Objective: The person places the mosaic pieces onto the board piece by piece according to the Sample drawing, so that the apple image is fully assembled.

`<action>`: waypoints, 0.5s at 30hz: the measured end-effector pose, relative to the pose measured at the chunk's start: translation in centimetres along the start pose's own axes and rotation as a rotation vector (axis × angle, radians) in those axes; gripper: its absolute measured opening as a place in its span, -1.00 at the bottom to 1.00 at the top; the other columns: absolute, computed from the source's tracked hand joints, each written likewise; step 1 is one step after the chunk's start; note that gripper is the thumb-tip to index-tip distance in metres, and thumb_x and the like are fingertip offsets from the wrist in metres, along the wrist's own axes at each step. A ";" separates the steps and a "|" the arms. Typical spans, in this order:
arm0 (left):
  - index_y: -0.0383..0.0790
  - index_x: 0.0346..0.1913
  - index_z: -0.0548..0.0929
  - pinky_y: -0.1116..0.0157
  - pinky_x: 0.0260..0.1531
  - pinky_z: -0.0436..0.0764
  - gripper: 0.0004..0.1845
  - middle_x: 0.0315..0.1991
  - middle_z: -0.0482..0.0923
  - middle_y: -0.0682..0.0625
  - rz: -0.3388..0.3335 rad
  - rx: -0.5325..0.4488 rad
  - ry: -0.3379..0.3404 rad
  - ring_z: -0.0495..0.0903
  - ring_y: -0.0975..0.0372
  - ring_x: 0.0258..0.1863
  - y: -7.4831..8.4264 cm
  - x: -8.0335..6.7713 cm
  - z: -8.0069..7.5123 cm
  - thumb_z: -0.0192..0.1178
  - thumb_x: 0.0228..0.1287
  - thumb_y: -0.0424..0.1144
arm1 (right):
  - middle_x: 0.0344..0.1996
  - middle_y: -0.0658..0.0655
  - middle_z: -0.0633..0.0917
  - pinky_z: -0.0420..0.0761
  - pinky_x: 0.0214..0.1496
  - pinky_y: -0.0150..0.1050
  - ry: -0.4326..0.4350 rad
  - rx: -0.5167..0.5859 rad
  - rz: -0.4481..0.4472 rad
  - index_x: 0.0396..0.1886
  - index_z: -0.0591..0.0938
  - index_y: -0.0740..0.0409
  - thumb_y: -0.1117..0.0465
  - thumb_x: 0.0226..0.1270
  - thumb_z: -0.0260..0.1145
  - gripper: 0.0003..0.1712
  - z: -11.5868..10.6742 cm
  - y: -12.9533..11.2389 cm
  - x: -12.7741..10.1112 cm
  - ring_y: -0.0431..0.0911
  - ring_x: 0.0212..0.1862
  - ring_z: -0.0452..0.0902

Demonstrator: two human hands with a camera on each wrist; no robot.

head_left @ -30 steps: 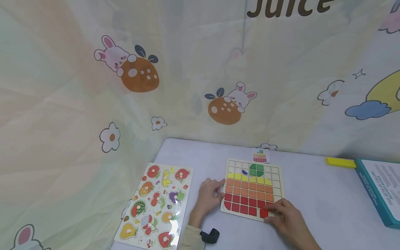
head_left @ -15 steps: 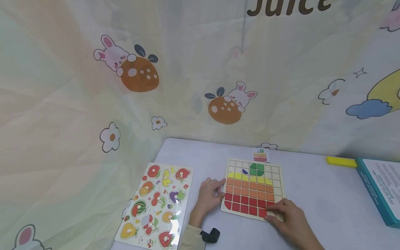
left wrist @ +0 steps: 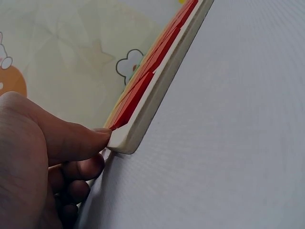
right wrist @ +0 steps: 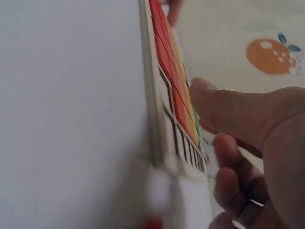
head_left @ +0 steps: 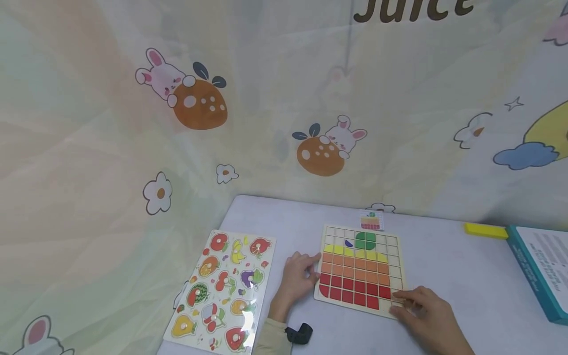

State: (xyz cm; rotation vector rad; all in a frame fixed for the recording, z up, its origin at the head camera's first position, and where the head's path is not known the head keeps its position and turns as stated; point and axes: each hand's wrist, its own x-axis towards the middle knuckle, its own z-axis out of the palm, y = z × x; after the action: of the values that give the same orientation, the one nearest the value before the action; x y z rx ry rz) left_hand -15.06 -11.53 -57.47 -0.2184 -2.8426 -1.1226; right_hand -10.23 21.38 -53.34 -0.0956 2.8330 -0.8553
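Observation:
A square wooden grid board (head_left: 397,254) lies on the table, filled with rows of red, orange and yellow tiles, plus a green shape (head_left: 366,241) and a small blue piece (head_left: 348,243). My left hand (head_left: 298,277) holds the board's left edge; the left wrist view shows its thumb (left wrist: 81,140) at the near corner, other fingers curled below. Over the board's near right corner is my right hand (head_left: 423,308), thumb and index finger apart, no tile visible between them. The last red tile (head_left: 372,302) of the bottom row sits in its cell beside the bare corner cell.
A picture card (head_left: 371,220) lies behind the board. To the left is a fruit knob puzzle (head_left: 222,291). A teal-edged book or box (head_left: 534,281) and a yellow block (head_left: 485,230) are at the right. A printed cloth (head_left: 266,98) hangs behind the table.
The right hand slid a red tile leftward into the bottom row, let go of it, and then moved right toward the board's corner. The left hand stays at the left edge.

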 end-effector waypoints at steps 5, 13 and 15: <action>-0.03 0.36 0.69 0.38 -0.22 0.28 -0.43 -0.49 0.47 0.27 0.004 0.002 -0.007 0.27 0.45 -0.32 0.2 0.0 0.0 0.44 0.24 -0.22 | -0.09 0.07 0.65 0.66 0.03 -0.04 -0.169 -0.074 0.153 0.22 0.70 0.21 -0.33 0.06 0.60 -0.10 -2.0 3.8 -1.0 -0.03 -0.07 0.52; -0.01 0.36 0.69 0.38 -0.21 0.27 -0.43 -0.49 0.46 0.29 -0.002 0.010 -0.011 0.27 0.44 -0.33 0.0 0.2 0.1 0.44 0.25 -0.22 | -0.21 0.06 0.59 0.66 -0.11 -0.15 -0.270 -0.138 0.186 0.14 0.67 0.16 -0.38 -0.07 0.63 -0.08 -1.1 8.2 -2.4 -0.08 -0.20 0.46; -0.02 0.36 0.69 0.38 -0.21 0.27 -0.43 -0.50 0.45 0.29 -0.002 0.014 -0.012 0.26 0.45 -0.33 0.1 0.1 0.0 0.44 0.25 -0.21 | -0.26 0.03 0.57 0.64 -0.13 -0.19 -0.283 -0.141 0.179 0.06 0.67 0.13 -0.26 -0.01 0.66 -0.23 -0.8 7.9 -2.7 -0.09 -0.23 0.47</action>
State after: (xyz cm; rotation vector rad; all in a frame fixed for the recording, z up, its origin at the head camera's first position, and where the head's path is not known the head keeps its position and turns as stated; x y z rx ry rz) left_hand -15.17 -11.42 -57.43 -0.2213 -2.8609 -1.1050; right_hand -7.81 28.69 -56.65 0.0169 2.5854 -0.5554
